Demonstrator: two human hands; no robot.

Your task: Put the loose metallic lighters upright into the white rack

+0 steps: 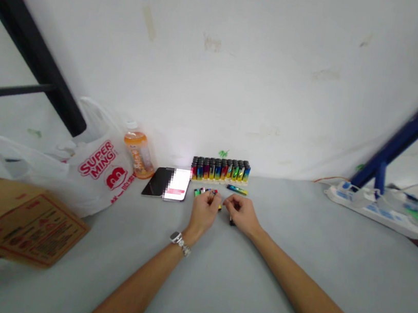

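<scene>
My left hand (205, 209), with a silver watch (180, 243) on its wrist, is closed with thumb and fingertips together; what it pinches is too small to name. Small colourful pieces (198, 192) lie beside and partly under it. Facing it, my right hand (242, 213) has its fingers curled and pressed together, its grip hidden. The black end of a small item (231, 222) shows under that hand. Behind both hands several rows of multicoloured cylinders with black tops (220, 170) stand upright in a pale holder. One more cylinder (237, 189) lies flat in front of them.
On the left are a cardboard box (31, 227), a white plastic bag (94, 171), an orange drink bottle (140, 154) and two flat devices, a dark one (156, 182) and a lit one (178, 185). A white power strip (373, 208) lies at the right. A wall rises behind the table (294, 272).
</scene>
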